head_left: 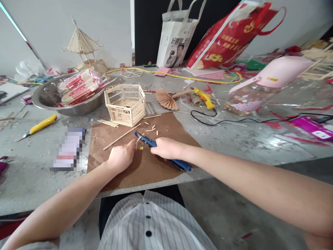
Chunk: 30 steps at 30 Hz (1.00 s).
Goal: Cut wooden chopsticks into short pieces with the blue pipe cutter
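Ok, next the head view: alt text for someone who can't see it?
A person's right hand grips a blue plier-like tool while the left hand holds a small stick at its tip, over a brown sheet on a cluttered table. Beyond the hands stands an open-topped stick frame, with a metal bowl of wrapped sticks to its left.

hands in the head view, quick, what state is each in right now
Left hand: closed, pinching a short stick.
Right hand: closed around the blue cutter.

Wht bag point(174, 36) & tilted red bag point(221, 40) at bk — pink-lidded btl point(261, 85) on R.
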Available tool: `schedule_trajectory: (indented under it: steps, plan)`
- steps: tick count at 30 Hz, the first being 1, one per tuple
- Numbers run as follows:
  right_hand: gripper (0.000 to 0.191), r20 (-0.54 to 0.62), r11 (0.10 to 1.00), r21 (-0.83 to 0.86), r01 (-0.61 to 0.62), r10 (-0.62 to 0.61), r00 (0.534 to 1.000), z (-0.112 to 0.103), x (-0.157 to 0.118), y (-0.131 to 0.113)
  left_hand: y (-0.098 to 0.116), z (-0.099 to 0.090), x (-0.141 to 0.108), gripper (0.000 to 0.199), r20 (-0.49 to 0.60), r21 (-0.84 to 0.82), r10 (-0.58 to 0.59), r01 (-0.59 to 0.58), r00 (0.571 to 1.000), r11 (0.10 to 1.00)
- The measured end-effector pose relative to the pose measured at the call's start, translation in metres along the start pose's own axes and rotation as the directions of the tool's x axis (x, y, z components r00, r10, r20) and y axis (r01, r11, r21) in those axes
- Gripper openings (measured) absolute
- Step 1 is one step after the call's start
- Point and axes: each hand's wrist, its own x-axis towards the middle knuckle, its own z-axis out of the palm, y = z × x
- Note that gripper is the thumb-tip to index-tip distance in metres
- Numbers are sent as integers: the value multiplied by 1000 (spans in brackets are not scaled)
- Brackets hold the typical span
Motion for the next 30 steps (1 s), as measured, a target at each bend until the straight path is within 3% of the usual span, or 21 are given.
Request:
schedule_trajectory:
  steps: [3,19,30]
  plan:
    - [31,-51,1000,-17,-15,14,999,2,3,-1,0,1,0,36,-2,18,-3,3,1000,1000]
    - [36,-73,998,-7,-68,68,995,6,6,-4,-2,0,2,40,7,103,-30,29,1000,994]
    - [36,-133,999,-37,-33,28,991,14,11,0,-3,3,3,43,27,155,-28,23,999,988]
